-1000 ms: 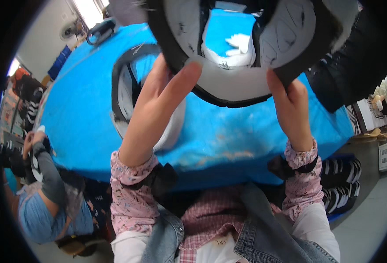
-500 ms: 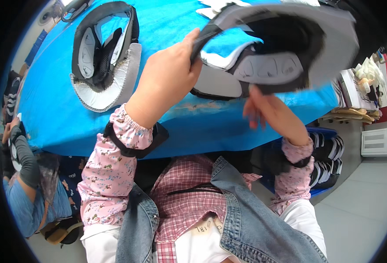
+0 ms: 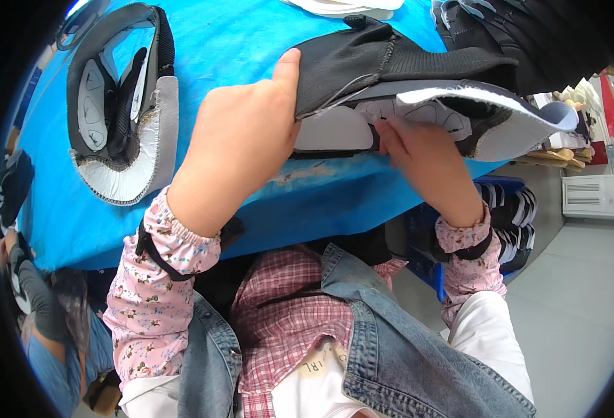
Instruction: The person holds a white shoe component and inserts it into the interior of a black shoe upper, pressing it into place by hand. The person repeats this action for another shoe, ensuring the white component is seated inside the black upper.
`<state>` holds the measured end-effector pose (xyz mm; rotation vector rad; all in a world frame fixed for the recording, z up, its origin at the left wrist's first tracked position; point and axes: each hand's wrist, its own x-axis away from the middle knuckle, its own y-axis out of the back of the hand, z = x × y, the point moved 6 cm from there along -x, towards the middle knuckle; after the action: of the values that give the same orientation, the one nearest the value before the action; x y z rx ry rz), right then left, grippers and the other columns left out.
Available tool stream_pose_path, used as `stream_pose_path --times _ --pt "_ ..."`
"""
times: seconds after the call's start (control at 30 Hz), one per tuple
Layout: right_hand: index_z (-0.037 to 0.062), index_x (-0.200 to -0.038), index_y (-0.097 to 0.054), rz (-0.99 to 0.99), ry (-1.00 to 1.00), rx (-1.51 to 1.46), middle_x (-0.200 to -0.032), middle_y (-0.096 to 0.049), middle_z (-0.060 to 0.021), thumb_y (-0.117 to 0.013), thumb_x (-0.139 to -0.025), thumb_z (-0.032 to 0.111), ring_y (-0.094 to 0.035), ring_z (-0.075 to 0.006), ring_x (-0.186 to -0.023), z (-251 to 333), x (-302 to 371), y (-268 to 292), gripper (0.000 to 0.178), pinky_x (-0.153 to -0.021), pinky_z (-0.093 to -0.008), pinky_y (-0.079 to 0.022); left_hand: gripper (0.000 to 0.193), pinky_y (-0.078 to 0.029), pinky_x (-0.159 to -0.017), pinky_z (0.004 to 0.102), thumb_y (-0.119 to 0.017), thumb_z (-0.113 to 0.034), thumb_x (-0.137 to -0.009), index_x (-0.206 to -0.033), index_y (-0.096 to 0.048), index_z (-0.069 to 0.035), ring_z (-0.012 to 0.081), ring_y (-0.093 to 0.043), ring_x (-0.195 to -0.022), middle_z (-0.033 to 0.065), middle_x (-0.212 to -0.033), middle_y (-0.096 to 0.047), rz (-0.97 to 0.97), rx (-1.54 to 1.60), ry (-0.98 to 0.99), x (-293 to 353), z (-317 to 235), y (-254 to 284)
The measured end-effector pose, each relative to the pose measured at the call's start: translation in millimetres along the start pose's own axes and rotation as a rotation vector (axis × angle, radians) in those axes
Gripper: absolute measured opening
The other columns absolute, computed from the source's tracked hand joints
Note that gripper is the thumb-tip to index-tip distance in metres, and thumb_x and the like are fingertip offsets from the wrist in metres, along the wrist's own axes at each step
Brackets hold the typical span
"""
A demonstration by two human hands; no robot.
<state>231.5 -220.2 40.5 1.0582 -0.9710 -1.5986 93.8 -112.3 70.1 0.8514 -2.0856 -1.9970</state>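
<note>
A black shoe upper (image 3: 453, 66) with grey and white lining lies on its side across the blue-covered table (image 3: 230, 42), its lining facing me. My left hand (image 3: 237, 143) is closed on its left end, forefinger extended along the black fabric. At its lower edge, the fingertips of my right hand (image 3: 432, 157) are pinched together on the lining beside a white patch. Whether a small item sits between those fingertips is too small to tell. A second upper (image 3: 122, 181), grey and white with a black inner part, rests on the table left of my left hand.
Black uppers (image 3: 523, 38) are heaped at the far right, and white flat pieces (image 3: 349, 5) lie at the far edge. Below the table's right side stands a blue crate (image 3: 429, 265) with black-and-white shoes. Another person's sleeved arm (image 3: 42, 299) shows at the left.
The held upper has come down from a raised, blurred position and turned so its black outside shows on top. My right hand has moved up against its lining. The view has shifted slightly.
</note>
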Motion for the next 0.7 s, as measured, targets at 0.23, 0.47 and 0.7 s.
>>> stream_pose_path --times 0.23,0.47,0.7 --pt "0.0039 -0.067 -0.054 -0.154 0.181 0.242 -0.051 -0.050 -0.0140 -0.052 -0.087 0.021 -0.051 -0.0314 -0.047 14 -5 -2 0.026 -0.045 -0.0396 -0.040 0.064 -0.044 -0.055 0.0373 -0.062 -0.007 -0.074 -0.131 -0.035 -0.003 0.0297 -0.058 -0.061 0.0138 -0.065 -0.057 0.004 0.046 -0.063 0 4 -2" --pt "0.0040 -0.075 -0.060 -0.182 0.214 0.185 -0.055 -0.054 -0.0132 -0.052 -0.087 0.024 -0.055 -0.0301 -0.051 8 -6 13 0.025 -0.047 -0.0388 -0.043 0.063 -0.044 -0.056 0.0373 -0.063 -0.008 -0.073 -0.129 -0.036 0.000 0.0300 -0.057 -0.062 0.0138 -0.066 -0.055 0.026 0.021 -0.139 -11 -14 1" --pt "0.0034 -0.083 -0.060 -0.037 0.203 0.046 -0.065 -0.059 -0.0116 -0.055 -0.086 0.021 -0.057 -0.0295 -0.056 16 -17 24 0.019 -0.053 -0.0360 -0.046 0.061 -0.045 -0.055 0.0364 -0.063 -0.008 -0.070 -0.126 -0.040 0.004 0.0296 -0.057 -0.059 0.0133 -0.064 -0.056 0.027 0.024 -0.173 -15 -19 3"
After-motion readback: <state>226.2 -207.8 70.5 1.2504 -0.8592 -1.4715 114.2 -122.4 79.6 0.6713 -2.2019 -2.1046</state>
